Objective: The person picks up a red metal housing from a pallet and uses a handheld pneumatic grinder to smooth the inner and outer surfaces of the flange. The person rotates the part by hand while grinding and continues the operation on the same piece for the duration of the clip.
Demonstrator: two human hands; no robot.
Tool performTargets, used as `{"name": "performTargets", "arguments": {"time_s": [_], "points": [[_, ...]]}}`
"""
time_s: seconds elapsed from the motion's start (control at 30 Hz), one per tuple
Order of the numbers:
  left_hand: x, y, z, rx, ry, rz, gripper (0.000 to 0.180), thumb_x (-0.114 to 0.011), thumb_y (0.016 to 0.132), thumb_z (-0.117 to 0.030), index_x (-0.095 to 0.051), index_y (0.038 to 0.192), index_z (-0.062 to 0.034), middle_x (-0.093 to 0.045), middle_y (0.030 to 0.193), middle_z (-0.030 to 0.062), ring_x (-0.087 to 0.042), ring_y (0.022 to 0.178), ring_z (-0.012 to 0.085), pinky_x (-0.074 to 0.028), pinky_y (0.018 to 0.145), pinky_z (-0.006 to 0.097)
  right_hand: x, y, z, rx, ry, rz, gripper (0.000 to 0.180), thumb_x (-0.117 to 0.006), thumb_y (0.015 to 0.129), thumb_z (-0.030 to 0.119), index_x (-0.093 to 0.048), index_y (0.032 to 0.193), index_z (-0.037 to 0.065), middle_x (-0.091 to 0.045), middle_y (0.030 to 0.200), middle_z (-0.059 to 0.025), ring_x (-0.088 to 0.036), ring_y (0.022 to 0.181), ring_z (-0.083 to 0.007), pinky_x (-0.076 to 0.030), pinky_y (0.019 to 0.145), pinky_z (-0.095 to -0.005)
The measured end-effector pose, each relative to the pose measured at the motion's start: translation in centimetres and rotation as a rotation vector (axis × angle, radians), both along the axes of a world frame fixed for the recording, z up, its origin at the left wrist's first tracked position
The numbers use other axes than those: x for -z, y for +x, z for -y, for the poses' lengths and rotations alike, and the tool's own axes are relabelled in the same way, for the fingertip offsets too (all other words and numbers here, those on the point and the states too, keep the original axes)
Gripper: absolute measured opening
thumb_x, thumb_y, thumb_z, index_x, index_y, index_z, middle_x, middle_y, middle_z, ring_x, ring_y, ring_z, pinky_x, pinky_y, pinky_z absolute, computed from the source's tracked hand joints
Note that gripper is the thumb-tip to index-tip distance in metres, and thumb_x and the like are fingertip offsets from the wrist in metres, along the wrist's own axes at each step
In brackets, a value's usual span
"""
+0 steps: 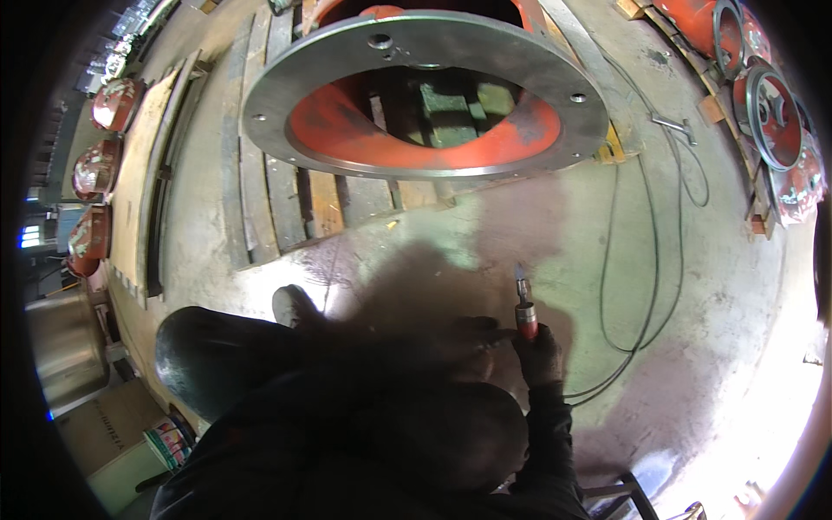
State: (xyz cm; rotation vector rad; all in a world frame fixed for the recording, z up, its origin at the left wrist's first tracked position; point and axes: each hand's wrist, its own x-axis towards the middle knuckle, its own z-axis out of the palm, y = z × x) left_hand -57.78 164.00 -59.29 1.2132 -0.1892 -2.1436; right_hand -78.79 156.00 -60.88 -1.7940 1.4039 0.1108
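My right hand [542,357], in a dark glove, is closed around a red die grinder [526,321] with a metal collar. The narrow tip of the grinder points away from me, above the concrete floor. A dark shape just left of the grinder looks like my left hand [485,333]; shadow hides its fingers. Beyond both hands stands a large casting with a wide grey machined flange [425,43] and a red-painted inside [425,157]. Bolt holes pierce the flange. A gap of floor separates the grinder from this casting.
The casting rests over a wooden pallet [368,198]. A dark hose [656,286] loops across the floor on the right, near a metal tool [674,126]. More red castings [767,117] lie at the far right. Along the left are a second pallet [149,173] and red domed parts [97,167].
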Motion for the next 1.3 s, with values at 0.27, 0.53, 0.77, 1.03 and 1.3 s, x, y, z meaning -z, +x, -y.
{"name": "performTargets", "arguments": {"time_s": [0.27, 0.53, 0.77, 1.03, 1.3], "points": [[-0.9, 2.0, 4.4, -0.088, -0.071, -0.030, 0.030, -0.076, 0.094, -0.026, -0.072, 0.115, -0.0049, -0.071, 0.104, 0.0065, -0.064, 0.089, 0.0144, -0.050, 0.076, 0.033, -6.9, 5.7, 1.5, 0.250, 0.701, 0.639, 0.033, -0.075, 0.092, 0.024, -0.064, 0.114, 0.002, -0.067, 0.095, -0.0104, -0.069, 0.082, -0.0188, -0.056, 0.070, -0.0332], [-9.6, 6.3, 4.3, 0.098, -0.236, 0.324, 0.032, -0.083, 0.088, -0.027, -0.075, 0.110, -0.0057, -0.073, 0.101, 0.0022, -0.064, 0.095, 0.0127, -0.048, 0.085, 0.031, -9.5, 7.4, 1.3, 0.252, 0.966, 0.834, 0.039, -0.070, 0.085, 0.022, -0.062, 0.115, -0.002, -0.066, 0.077, -0.0086, -0.064, 0.065, -0.0180, -0.049, 0.054, -0.0298], [-13.5, 7.4, 4.4, -0.142, -0.200, 0.020, 0.030, -0.082, 0.089, -0.029, -0.074, 0.105, -0.0043, -0.070, 0.098, 0.0039, -0.064, 0.096, 0.0154, -0.050, 0.090, 0.034, -10.9, 10.0, 1.7, 0.102, 1.049, 0.993, 0.032, -0.072, 0.086, 0.016, -0.062, 0.113, 0.002, -0.066, 0.084, -0.0063, -0.065, 0.070, -0.0172, -0.051, 0.061, -0.0294], [-11.3, 7.6, 4.6, 0.003, -0.179, 0.398, 0.027, -0.065, 0.098, -0.032, -0.070, 0.087, -0.0074, -0.065, 0.083, 0.0027, -0.059, 0.075, 0.0107, -0.047, 0.071, 0.030, -11.8, 12.1, 0.4, 0.142, 0.514, 0.460, 0.021, -0.072, 0.088, 0.021, -0.068, 0.096, 0.002, -0.064, 0.072, -0.0076, -0.061, 0.059, -0.0178, -0.047, 0.054, -0.0315], [-6.5, 8.8, 4.2, -0.167, -0.286, 0.260, 0.035, -0.077, 0.090, -0.042, -0.069, 0.085, -0.0081, -0.066, 0.078, 0.0015, -0.059, 0.069, 0.0115, -0.046, 0.067, 0.031, -10.2, 13.8, -1.1, -0.161, 0.165, 0.417, 0.013, -0.057, 0.098, 0.004, -0.064, 0.108, 0.008, -0.062, 0.083, 0.0002, -0.064, 0.070, -0.0121, -0.052, 0.059, -0.0283]]}}
